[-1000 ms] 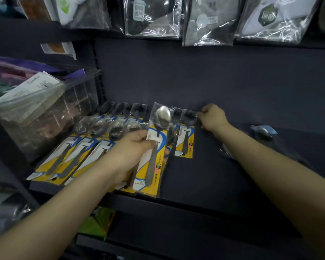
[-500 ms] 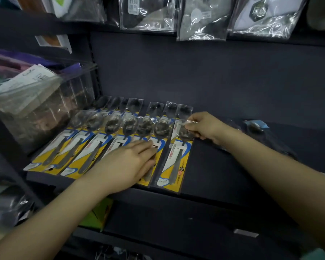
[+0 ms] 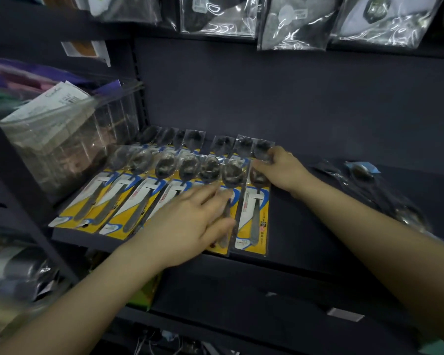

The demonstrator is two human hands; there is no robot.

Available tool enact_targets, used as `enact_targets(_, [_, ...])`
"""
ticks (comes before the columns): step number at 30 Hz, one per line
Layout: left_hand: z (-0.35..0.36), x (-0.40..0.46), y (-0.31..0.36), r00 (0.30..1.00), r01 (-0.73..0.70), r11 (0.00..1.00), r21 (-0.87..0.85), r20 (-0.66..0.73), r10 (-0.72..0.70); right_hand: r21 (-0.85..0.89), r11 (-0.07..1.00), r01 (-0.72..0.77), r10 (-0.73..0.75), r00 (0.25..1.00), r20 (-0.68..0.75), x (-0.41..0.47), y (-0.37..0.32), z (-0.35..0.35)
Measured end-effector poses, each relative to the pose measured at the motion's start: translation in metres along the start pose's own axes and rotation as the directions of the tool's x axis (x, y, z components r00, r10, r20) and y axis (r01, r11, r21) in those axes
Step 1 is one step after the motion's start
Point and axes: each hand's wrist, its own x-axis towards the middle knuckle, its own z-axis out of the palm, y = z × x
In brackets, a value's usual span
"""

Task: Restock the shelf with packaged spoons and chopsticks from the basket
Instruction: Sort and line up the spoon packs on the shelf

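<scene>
Squaring the front row of spoon packs (image 3: pixel 162 201) on the shelf (image 3: pixel 318 226): left hand (image 3: pixel 190 224) presses flat, fingers spread; right hand (image 3: pixel 282 170) pinches the end pack (image 3: pixel 254 216). Next, probably release and fetch more; the basket is out of view.

Single head-worn wide-angle view, looking forward and down from close above a dark shelf (image 3: pixel 305 226), near enough for both forearms to enter from 7 and 5 o'clock. Faces the back panel squarely; row of packaged spoons (image 3: pixel 164 190) centred slightly toward 9 o'clock, hanging bagged goods (image 3: pixel 292 21) cut off at 12 o'clock. Edges bowed by the lens. No second view, so no shared ground.
</scene>
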Motion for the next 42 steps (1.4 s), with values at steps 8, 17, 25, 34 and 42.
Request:
enact_targets(8, [-0.003, -0.009, -0.053, 0.973, 0.146, 0.989, -0.012, 0.183, -0.141, -0.133, 0.983, 0.125, -0.129, 0.991, -0.027, 0.008, -0.030, 0.009])
enact_targets(17, [-0.015, -0.021, -0.093, 0.980, 0.101, 0.994, -0.048, 0.179, -0.091, -0.193, 0.852, 0.487, -0.354, 0.807, 0.472, 0.035, -0.117, 0.061])
enact_targets(25, [-0.013, -0.027, -0.104, 0.974, 0.049, 0.998, -0.037, 0.224, -0.040, -0.376, 0.788, 0.487, -0.285, 0.830, 0.479, 0.055, -0.111, 0.067])
enact_targets(34, [-0.013, -0.025, -0.101, 0.982, -0.046, 0.998, -0.046, 0.182, 0.054, -0.239, 0.842, 0.483, -0.457, 0.875, 0.158, 0.046, -0.089, 0.052])
enact_targets(42, [-0.005, -0.024, -0.089, 0.974, -0.134, 0.990, -0.036, 0.181, 0.139, -0.156, 0.918, 0.363, -0.315, 0.911, 0.266, 0.033, -0.068, 0.047])
